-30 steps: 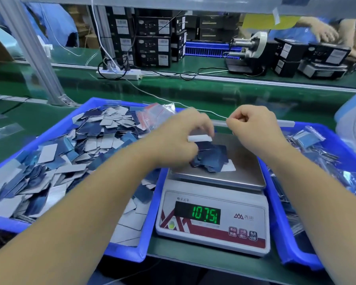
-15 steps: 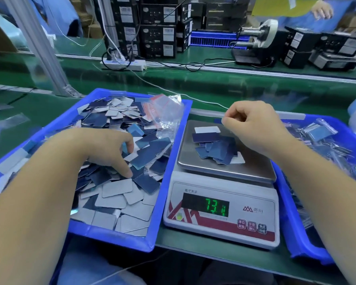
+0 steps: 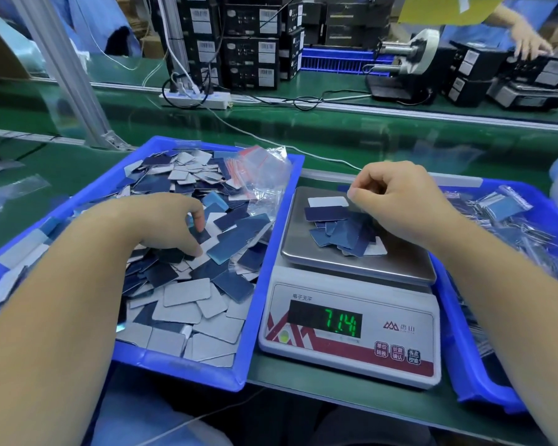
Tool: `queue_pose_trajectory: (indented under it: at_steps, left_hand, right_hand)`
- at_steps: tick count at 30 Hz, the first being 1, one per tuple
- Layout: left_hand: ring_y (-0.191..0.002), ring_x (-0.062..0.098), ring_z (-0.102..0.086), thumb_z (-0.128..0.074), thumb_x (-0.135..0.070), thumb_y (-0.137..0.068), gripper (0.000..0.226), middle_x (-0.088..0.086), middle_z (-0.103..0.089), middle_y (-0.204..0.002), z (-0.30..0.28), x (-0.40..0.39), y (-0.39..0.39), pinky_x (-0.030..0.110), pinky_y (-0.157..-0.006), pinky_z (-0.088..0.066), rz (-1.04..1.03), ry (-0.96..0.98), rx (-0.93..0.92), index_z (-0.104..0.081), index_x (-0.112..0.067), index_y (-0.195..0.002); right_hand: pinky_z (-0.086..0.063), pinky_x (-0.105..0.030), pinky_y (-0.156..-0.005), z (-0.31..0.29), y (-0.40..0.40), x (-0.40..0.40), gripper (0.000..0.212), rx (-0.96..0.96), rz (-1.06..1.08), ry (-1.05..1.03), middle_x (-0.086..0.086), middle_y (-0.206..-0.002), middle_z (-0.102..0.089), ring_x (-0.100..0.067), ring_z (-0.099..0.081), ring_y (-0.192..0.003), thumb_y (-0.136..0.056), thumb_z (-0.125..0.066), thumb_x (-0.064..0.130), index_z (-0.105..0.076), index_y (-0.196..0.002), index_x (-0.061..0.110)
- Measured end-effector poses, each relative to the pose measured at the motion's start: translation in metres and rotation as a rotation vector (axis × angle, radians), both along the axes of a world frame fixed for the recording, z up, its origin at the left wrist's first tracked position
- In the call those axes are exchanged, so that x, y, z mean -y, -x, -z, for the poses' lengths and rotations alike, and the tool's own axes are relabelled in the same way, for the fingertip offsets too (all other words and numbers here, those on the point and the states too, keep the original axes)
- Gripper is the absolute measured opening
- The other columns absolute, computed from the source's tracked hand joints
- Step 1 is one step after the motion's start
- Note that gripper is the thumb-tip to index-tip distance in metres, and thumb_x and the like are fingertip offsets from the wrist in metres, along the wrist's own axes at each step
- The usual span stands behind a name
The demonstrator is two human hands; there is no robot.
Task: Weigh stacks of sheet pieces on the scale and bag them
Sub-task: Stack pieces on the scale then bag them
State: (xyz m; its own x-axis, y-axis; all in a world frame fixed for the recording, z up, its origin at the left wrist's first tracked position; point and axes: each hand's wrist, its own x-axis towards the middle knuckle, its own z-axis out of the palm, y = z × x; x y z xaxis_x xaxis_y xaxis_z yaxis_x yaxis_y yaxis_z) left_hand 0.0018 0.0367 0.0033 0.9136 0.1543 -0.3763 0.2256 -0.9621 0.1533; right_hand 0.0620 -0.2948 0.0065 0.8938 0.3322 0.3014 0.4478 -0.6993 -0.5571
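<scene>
Bright, even overhead light is flooding the bench, leaving only soft, short shadows under the left hand and right hand. Glare is washing across the steel pan of the scale and glinting off the clear bags, while the green digits are glowing sharply. The wide lens is bending straight lines near the edges and stretching the forearms at the lower corners, and the far background is looking slightly soft.
</scene>
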Motion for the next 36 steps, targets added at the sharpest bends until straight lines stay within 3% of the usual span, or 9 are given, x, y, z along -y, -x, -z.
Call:
queue_pose_trajectory:
  at_steps: [5,11,16,20,22,25,30,33,36]
  left_hand:
    - [-0.092,0.020,-0.061,-0.086,-0.052,-0.069,0.042,-0.006,-0.060,-0.100,-0.004,0.001,0.001,0.039,-0.090,-0.050,-0.063,-0.051,-0.013,-0.057,-0.034,-0.093]
    - [-0.079,0.018,-0.058,-0.087,-0.031,-0.074,0.027,-0.002,-0.063,-0.092,-0.008,-0.003,-0.003,0.033,-0.067,-0.045,-0.143,0.017,0.186,-0.063,-0.028,-0.086]
    - [-0.068,0.017,-0.059,-0.085,-0.030,-0.077,0.020,-0.001,-0.065,-0.085,-0.030,0.003,-0.005,0.029,-0.058,-0.041,-0.150,0.048,0.402,-0.065,-0.027,-0.076]
    - [-0.049,0.010,-0.065,-0.080,-0.026,-0.083,0.011,-0.006,-0.069,-0.065,-0.047,0.044,-0.007,0.026,-0.048,-0.054,-0.118,0.503,0.584,-0.073,-0.027,-0.075]
    - [-0.050,0.007,-0.064,-0.078,-0.023,-0.086,0.012,-0.008,-0.069,-0.064,-0.049,0.075,-0.009,0.019,-0.051,-0.053,-0.036,0.733,0.541,-0.076,-0.029,-0.075]
    - [-0.054,0.003,-0.062,-0.075,-0.020,-0.088,0.015,-0.010,-0.070,-0.064,-0.042,0.116,-0.017,0.012,-0.049,-0.047,0.037,0.884,0.461,-0.076,-0.023,-0.074]
    - [-0.051,-0.004,-0.053,-0.072,-0.029,-0.090,0.016,-0.016,-0.063,-0.059,-0.025,0.152,-0.037,0.015,-0.051,-0.039,0.097,0.769,0.483,-0.071,-0.028,-0.074]
    - [-0.069,-0.001,-0.056,-0.066,-0.035,-0.092,0.013,-0.016,-0.063,-0.075,-0.020,0.154,-0.041,0.020,-0.057,-0.038,0.164,0.468,0.540,-0.067,-0.031,-0.080]
    - [-0.080,0.002,-0.057,-0.065,-0.036,-0.092,0.008,-0.014,-0.063,-0.086,-0.017,0.148,-0.044,0.019,-0.062,-0.040,0.199,0.438,0.529,-0.069,-0.029,-0.089]
  right_hand:
    - [-0.035,-0.006,-0.048,-0.001,0.001,0.000,0.016,-0.011,-0.013,0.012,0.025,-0.066,-0.063,0.005,-0.053,-0.061,-0.088,-0.066,0.026,-0.067,-0.072,0.027]
    - [-0.040,-0.021,-0.056,-0.001,0.001,0.000,0.015,-0.024,-0.007,-0.013,0.021,-0.068,-0.065,0.002,-0.054,-0.063,-0.088,-0.066,0.026,-0.068,-0.073,0.027]
    - [-0.037,-0.009,-0.050,0.001,-0.001,0.000,0.016,-0.025,0.001,-0.019,0.025,-0.064,-0.063,0.005,-0.053,-0.060,-0.087,-0.066,0.024,-0.068,-0.072,0.027]
    - [-0.035,-0.009,-0.051,0.001,-0.005,0.004,0.018,0.006,0.052,-0.044,0.018,-0.055,-0.058,0.003,-0.050,-0.057,-0.087,-0.066,0.021,-0.067,-0.070,0.025]
    - [-0.037,-0.014,-0.054,0.000,-0.008,0.007,0.020,0.021,0.085,-0.084,0.017,-0.053,-0.057,0.001,-0.049,-0.056,-0.087,-0.065,0.019,-0.066,-0.068,0.025]
    - [-0.036,-0.008,-0.050,0.001,-0.010,0.011,0.021,0.009,0.122,-0.096,0.021,-0.054,-0.057,0.002,-0.050,-0.056,-0.087,-0.063,0.018,-0.066,-0.067,0.025]
    - [-0.037,-0.007,-0.051,0.003,-0.014,0.013,0.021,0.000,0.147,-0.055,0.025,-0.052,-0.056,0.005,-0.051,-0.057,-0.086,-0.063,0.017,-0.064,-0.066,0.025]
    - [-0.037,-0.009,-0.050,0.003,-0.015,0.013,0.022,-0.016,0.132,-0.051,0.024,-0.051,-0.055,0.004,-0.051,-0.056,-0.086,-0.063,0.018,-0.063,-0.066,0.025]
    - [-0.035,-0.012,-0.051,0.003,-0.013,0.011,0.020,-0.028,0.114,-0.040,0.024,-0.050,-0.054,0.003,-0.050,-0.056,-0.086,-0.063,0.019,-0.063,-0.067,0.025]
